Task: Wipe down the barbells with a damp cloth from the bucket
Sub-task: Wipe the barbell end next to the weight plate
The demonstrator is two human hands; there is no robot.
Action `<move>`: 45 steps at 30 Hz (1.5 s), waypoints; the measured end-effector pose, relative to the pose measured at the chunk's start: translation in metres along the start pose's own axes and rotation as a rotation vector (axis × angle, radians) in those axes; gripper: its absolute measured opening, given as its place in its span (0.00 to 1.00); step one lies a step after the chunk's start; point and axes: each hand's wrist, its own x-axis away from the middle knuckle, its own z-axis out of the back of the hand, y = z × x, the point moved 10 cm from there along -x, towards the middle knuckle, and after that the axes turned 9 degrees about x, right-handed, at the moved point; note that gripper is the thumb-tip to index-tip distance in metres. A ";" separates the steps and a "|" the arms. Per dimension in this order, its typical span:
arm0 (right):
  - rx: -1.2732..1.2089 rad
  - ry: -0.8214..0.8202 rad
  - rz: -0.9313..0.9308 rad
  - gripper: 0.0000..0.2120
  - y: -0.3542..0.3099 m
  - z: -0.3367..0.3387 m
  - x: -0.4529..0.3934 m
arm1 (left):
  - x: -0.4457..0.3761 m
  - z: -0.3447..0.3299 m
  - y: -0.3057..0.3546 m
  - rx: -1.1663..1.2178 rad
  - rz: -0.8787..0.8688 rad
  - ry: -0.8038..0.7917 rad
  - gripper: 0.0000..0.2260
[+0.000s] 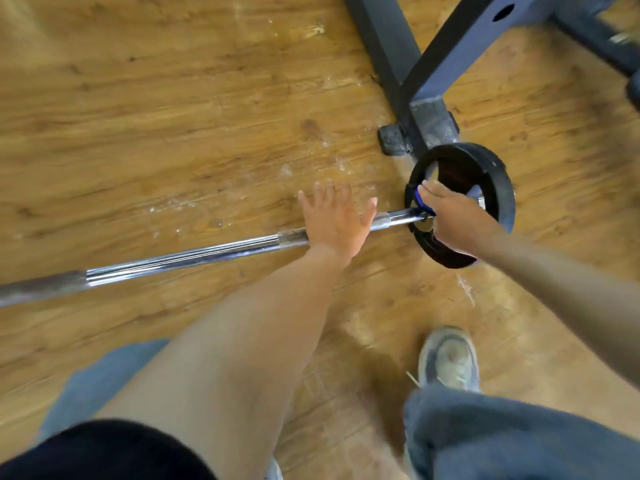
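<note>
The barbell (180, 256) lies across the wooden floor (145, 126), its chrome shaft running away to the left edge, where it is cut off. At its near end sits a black weight plate (485, 168), and just behind that plate stands the dark foot of a metal rack (419, 98) — close enough to crowd it. The left hand (334, 223) is spread flat over the shaft beside the plate, fingers straight. The right hand (453, 220) grips a blue cloth (420, 200) against the plate's inner face; most of the cloth is hidden. A worn shoe (448, 358) stands below the plate — everything is motion-blurred.
</note>
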 end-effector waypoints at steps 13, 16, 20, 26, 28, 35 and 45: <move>0.050 0.166 -0.024 0.32 -0.010 -0.030 0.061 | 0.070 -0.020 0.024 -0.180 -0.183 0.224 0.31; -0.023 0.139 -0.015 0.32 -0.005 -0.036 0.070 | 0.086 -0.021 0.025 -0.168 -0.199 0.310 0.29; 0.105 0.216 -0.001 0.38 -0.012 -0.068 0.122 | 0.112 -0.031 0.027 -0.163 -0.224 0.370 0.28; 0.049 0.252 -0.042 0.35 -0.020 -0.070 0.133 | 0.152 -0.051 0.032 -0.189 -0.215 0.336 0.28; -0.014 0.310 -0.084 0.36 -0.019 -0.061 0.142 | 0.157 -0.054 0.031 -0.216 -0.196 0.307 0.30; 0.102 0.354 -0.060 0.44 -0.025 -0.085 0.162 | 0.147 -0.057 0.029 -0.251 -0.126 0.211 0.32; -0.032 0.370 -0.042 0.43 -0.015 -0.060 0.115 | 0.090 -0.031 0.019 -0.168 0.044 0.187 0.30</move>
